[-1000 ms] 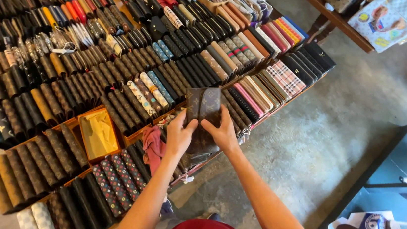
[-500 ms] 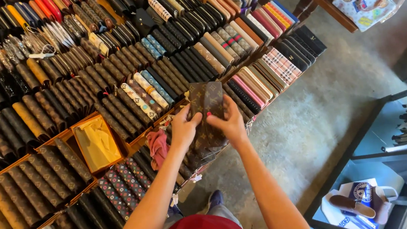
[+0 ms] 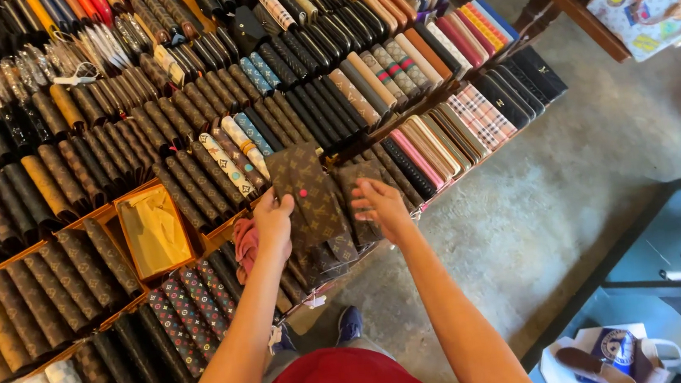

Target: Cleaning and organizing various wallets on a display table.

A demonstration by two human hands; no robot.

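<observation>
My left hand [image 3: 273, 223] grips a long brown patterned wallet [image 3: 305, 191] with a small pink snap, held up above the front rows of a stall table. My right hand [image 3: 382, 205] hovers just right of it with fingers spread, fingertips close to the wallet's right edge and over a second brown patterned wallet [image 3: 361, 202] standing in the row below. Whether the right fingers touch either wallet I cannot tell. Both forearms reach out from the bottom of the view over my red shirt.
The display table [image 3: 471, 169] is packed with rows of upright wallets in brown, black, red, pink and checked patterns. An open orange box [image 3: 154, 230] sits to the left. A bag with slippers [image 3: 602, 354] lies on the concrete floor; shelving stands right.
Both hands held the brown wallet together earlier. Now the right hand has let go and opened beside it, while the left hand keeps it. The view has shifted slightly.
</observation>
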